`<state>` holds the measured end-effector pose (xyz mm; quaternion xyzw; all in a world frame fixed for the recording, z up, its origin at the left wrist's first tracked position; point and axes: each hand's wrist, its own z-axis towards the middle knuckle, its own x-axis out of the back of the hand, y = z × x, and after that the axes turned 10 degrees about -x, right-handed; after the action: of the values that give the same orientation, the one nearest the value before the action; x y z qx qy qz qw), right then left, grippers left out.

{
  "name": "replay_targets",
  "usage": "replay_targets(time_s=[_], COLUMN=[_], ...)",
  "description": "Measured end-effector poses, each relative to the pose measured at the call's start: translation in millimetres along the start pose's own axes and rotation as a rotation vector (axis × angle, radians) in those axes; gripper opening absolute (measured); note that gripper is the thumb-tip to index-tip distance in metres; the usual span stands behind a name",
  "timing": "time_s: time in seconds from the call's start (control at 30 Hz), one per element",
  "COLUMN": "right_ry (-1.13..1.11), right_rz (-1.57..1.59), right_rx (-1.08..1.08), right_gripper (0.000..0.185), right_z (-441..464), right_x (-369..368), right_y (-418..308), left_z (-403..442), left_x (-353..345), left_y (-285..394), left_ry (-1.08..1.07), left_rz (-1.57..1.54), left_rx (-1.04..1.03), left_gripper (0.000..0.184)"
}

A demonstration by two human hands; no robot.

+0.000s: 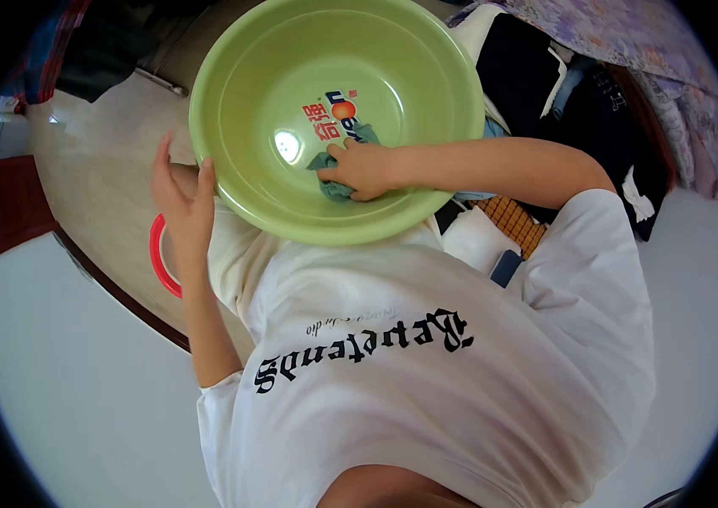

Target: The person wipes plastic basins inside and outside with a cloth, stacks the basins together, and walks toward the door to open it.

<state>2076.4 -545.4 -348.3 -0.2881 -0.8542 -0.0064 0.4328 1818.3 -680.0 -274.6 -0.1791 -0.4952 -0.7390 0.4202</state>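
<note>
A light green plastic basin (232, 212) with red and dark printing on its bottom rests against my lap, tilted toward me. Inside it, my right hand (361, 169) presses a crumpled grey-green cloth (334, 188) onto the basin floor with bent fingers. Part of the cloth shows beyond the far side of the hand. At the basin's left side, my left hand (181, 199) is raised with fingers stretched out and thumb apart. Its thumb lies by the rim; whether it touches cannot be made out.
Dark clothes (528, 85) lie heaped on the right beside a purple floral fabric (630, 38). A dark phone-like object (505, 267) and a white bundle (473, 237) sit near my right elbow. A red curved rim (157, 254) shows below my left hand, above the floor (96, 161).
</note>
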Motion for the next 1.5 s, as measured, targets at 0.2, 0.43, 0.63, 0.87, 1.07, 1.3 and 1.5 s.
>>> replay_targets(time_s=[0.2, 0.43, 0.63, 0.87, 1.07, 1.3, 1.5], right_ry=[0.19, 0.342, 0.47, 0.416, 0.222, 0.139, 0.111], right_rz=[-0.033, -0.111, -0.153, -0.081, 0.261, 0.487, 0.492], right_rx=[0.083, 0.221, 0.33, 0.239, 0.125, 0.154, 0.052], right_gripper=[0.069, 0.065, 0.051, 0.047, 0.05, 0.044, 0.044], right_z=[16, 26, 58, 42, 14, -18, -15], right_x=[-10, -1, -3, -17, -20, -25, -17], right_y=[-8, -19, -45, -37, -20, 9, 3], left_z=[-14, -2, 52, 67, 72, 54, 63], left_x=[-43, -8, 41, 17, 18, 27, 32], left_y=[-5, -19, -44, -75, -51, -46, -25], left_ry=[0.141, -0.115, 0.021, -0.112, -0.036, -0.066, -0.066], left_rz=[-0.867, -0.368, -0.574, -0.444, -0.447, -0.471, -0.354], left_rx=[0.698, 0.645, 0.491, 0.508, 0.442, 0.374, 0.283], left_gripper=[0.054, 0.076, 0.073, 0.066, 0.056, 0.06, 0.058])
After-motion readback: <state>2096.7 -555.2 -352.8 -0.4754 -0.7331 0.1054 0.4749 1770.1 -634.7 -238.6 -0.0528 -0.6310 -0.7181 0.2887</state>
